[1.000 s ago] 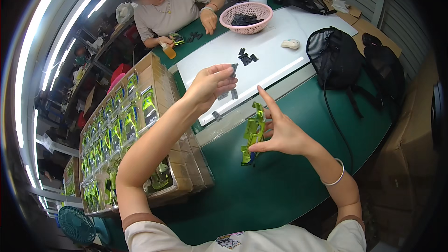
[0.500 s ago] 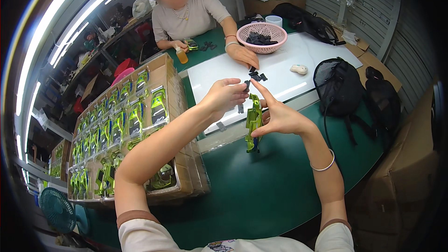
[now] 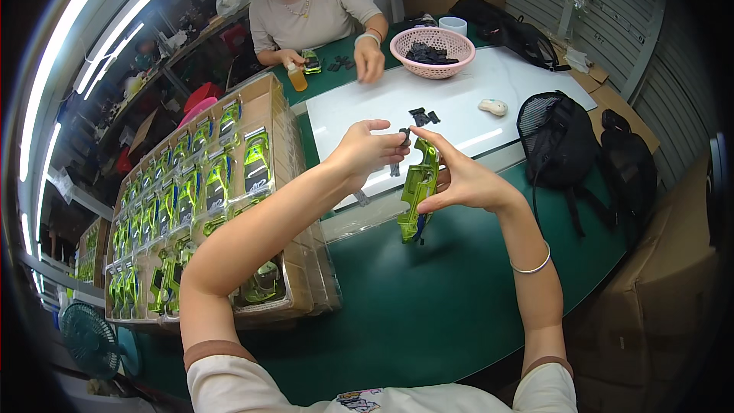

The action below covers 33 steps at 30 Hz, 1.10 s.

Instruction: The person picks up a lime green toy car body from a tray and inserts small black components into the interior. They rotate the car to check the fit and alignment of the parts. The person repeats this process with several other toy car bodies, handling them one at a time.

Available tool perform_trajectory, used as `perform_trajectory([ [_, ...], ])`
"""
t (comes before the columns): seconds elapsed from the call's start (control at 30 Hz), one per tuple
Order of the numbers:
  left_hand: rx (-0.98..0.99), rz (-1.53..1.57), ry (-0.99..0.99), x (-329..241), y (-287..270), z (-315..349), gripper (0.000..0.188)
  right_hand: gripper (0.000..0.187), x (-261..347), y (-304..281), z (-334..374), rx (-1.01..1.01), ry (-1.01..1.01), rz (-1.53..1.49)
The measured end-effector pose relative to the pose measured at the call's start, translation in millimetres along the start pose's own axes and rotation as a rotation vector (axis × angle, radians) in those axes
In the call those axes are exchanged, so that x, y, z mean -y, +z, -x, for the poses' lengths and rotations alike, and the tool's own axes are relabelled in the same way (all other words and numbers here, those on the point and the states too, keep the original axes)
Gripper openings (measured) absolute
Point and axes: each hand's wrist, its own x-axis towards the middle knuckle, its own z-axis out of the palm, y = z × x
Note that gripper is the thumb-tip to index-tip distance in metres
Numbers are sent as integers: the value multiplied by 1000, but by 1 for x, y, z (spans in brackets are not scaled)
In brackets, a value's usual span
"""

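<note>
Between the fingertips of my left hand (image 3: pixel 365 154) is a small black plastic piece (image 3: pixel 404 136). My right hand (image 3: pixel 470 181) grips a shiny green plastic housing (image 3: pixel 417 187), held upright above the table, its thumb on the near side. The right index finger reaches up to the black piece, so both hands nearly meet at the housing's top end. A few loose black pieces (image 3: pixel 422 116) lie on the white board (image 3: pixel 348 111) just beyond my hands. Exactly how the black piece sits against the housing is hidden by my fingers.
At my left stands a cardboard box (image 3: pixel 294 183) with rows of green housings. Across the table a co-worker (image 3: pixel 313 23) holds another green part. A pink basket (image 3: pixel 433 38) of black pieces, a white computer mouse (image 3: pixel 493 107) and a black backpack (image 3: pixel 556 138) are farther right.
The green housing has tilted and turned more of its inner side into view. The co-worker's hand has drawn back from the loose black pieces toward its own side.
</note>
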Motion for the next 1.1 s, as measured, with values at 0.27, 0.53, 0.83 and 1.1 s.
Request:
perform_trajectory([
  [0.27, -10, -158, 348, -10, 6, 5, 22, 96, -10, -9, -1, -119, -199, -302],
  [0.53, -23, -725, 679, -7, 35, 32, 10, 68, -16, 12, 19, -450, -259, -523],
  [0.83, 131, -870, 775, -1, 43, 53, 7, 69, -17, 58, 51, -556, -278, -559],
  [1.1, 97, -875, 802, 5, 50, 57, 7, 69, -18, 72, 54, -623, -268, -566],
])
